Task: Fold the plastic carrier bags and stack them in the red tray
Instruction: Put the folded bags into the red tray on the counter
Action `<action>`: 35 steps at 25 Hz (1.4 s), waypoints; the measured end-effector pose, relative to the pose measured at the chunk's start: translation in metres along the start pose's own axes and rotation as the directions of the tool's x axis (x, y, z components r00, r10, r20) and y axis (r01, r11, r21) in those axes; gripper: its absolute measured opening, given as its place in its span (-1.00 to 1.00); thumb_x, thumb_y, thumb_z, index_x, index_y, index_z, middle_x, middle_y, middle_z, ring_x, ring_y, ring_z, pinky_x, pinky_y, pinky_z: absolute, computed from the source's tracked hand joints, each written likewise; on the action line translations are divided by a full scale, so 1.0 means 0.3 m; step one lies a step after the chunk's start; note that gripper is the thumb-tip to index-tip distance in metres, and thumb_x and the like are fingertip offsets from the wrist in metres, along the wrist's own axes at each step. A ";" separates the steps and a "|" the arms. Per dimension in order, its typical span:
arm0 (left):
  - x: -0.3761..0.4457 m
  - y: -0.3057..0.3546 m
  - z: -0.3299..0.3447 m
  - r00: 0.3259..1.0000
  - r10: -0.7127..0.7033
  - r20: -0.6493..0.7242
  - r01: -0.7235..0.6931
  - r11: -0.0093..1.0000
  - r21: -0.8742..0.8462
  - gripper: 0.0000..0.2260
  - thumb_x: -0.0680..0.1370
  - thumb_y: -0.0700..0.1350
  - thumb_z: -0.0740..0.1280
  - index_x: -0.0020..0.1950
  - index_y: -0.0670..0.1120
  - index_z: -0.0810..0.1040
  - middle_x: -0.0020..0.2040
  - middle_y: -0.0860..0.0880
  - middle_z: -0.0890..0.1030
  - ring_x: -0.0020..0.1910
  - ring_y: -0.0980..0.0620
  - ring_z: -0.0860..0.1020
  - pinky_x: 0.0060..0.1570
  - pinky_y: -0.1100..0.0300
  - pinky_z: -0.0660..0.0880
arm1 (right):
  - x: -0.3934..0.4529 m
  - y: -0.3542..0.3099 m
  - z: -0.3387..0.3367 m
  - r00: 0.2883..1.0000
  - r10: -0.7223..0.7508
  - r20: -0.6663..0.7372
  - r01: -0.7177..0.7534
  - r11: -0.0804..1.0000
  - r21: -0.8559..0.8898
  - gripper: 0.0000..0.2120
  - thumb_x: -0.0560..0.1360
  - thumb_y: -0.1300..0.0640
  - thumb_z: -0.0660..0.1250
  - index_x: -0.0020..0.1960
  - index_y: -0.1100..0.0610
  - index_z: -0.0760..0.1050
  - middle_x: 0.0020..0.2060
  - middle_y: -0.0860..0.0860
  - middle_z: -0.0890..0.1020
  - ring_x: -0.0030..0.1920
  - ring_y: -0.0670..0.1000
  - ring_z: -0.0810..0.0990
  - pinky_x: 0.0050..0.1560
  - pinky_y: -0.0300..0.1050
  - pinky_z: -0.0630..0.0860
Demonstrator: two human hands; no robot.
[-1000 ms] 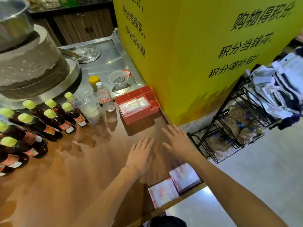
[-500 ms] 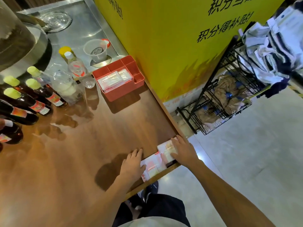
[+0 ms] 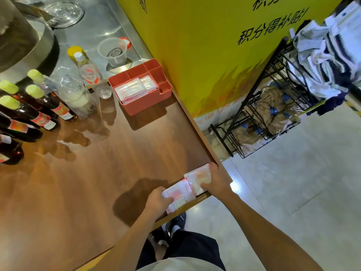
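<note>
Left hand and right hand each grip a folded bag stack at table edge, 5 o'clock; stacks may slide off.

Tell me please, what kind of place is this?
Probably a shop or supermarket counter. A yellow promotional sign with printed text stands beside the wooden counter, many identical labelled bottles stand in rows, and a black wire rack holds packaged goods on the floor.

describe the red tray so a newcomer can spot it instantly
On the wooden counter, follow the right edge back to the yellow board. The red tray sits against it, right of the bottles: the only red box, divided into compartments, folded bags in the largest.
</note>
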State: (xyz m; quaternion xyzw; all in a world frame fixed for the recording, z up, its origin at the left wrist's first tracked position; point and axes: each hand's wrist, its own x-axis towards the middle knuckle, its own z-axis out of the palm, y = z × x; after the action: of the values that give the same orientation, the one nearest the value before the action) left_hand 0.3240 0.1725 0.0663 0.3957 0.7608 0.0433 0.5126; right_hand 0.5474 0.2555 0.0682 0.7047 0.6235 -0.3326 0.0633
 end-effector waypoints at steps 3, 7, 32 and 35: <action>-0.019 0.009 -0.029 0.999 -0.023 0.030 0.031 0.954 -0.298 -0.85 0.51 -0.18 0.48 0.02 -0.21 0.62 -0.06 -0.15 0.66 -0.15 0.05 0.60 -0.19 0.25 0.57 | 0.019 0.013 -0.019 0.999 0.006 0.046 -0.014 0.984 0.175 -0.57 0.52 0.07 0.44 0.34 0.04 0.41 0.22 -0.01 0.54 0.27 0.01 0.52 0.23 -0.06 0.53; -0.042 0.049 -0.154 0.999 0.028 0.020 -0.013 0.857 -0.515 -0.82 0.53 -0.12 0.48 0.06 -0.18 0.63 -0.01 -0.08 0.68 -0.08 0.05 0.66 -0.25 0.36 0.53 | 0.056 -0.020 -0.087 0.985 -0.145 0.095 0.100 0.923 0.371 -0.82 0.56 0.16 0.40 0.13 -0.04 0.53 0.03 -0.11 0.63 0.15 -0.04 0.60 0.07 -0.18 0.59; 0.332 0.300 -0.998 0.942 -0.034 -0.335 -0.284 0.451 -0.846 -0.75 0.57 -0.08 0.42 0.22 -0.13 0.60 0.06 -0.08 0.72 0.04 -0.04 0.70 0.17 -0.04 0.59 | 0.673 -1.073 -0.490 0.964 -0.156 -0.217 0.263 0.700 0.664 -0.56 0.59 0.35 0.25 0.44 0.12 0.37 0.24 0.13 0.57 0.11 0.05 0.57 -0.04 -0.06 0.58; 0.400 0.288 -1.003 0.944 -0.060 -0.325 -0.266 0.446 -0.855 -0.75 0.58 -0.07 0.41 0.22 -0.12 0.61 0.06 -0.08 0.72 0.04 -0.04 0.69 0.08 0.04 0.60 | 0.747 -1.093 -0.452 0.960 -0.162 -0.230 0.270 0.761 0.590 -0.62 0.59 0.35 0.22 0.35 0.07 0.45 0.22 0.06 0.59 0.17 0.06 0.58 0.10 -0.01 0.60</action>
State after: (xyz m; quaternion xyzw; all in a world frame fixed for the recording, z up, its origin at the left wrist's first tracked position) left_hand 0.1078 0.4113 0.1593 0.1027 0.6688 0.5274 0.5138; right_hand 0.2986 0.5816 0.1567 0.6347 0.5611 -0.4631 -0.2604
